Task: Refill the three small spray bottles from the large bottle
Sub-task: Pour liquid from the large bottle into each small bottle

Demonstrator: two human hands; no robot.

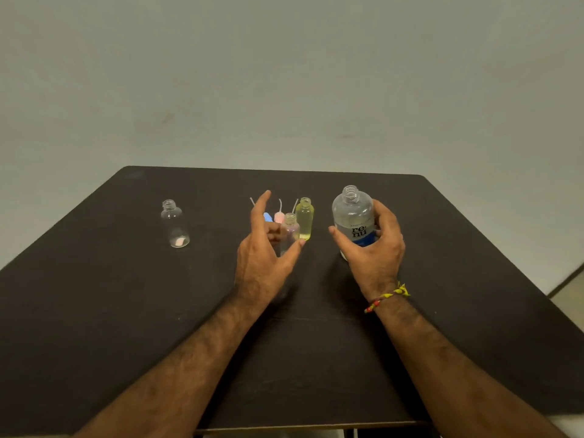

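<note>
My right hand [374, 248] wraps around the large clear bottle [352, 213] with a blue label, which stands uncapped on the black table [126, 311]. My left hand [262, 251] is open, fingers spread, just in front of a small pinkish bottle [290, 230] without touching it clearly. A small yellow bottle [305, 219] stands behind it, uncapped. A third small clear bottle [174, 224] stands alone at the left, uncapped. Blue [268, 217] and pink [278, 216] spray heads with thin tubes lie behind my left hand, partly hidden.
A plain grey wall rises behind the table. The table's far edge runs just past the bottles, and its right edge slopes down toward a strip of floor [568, 295].
</note>
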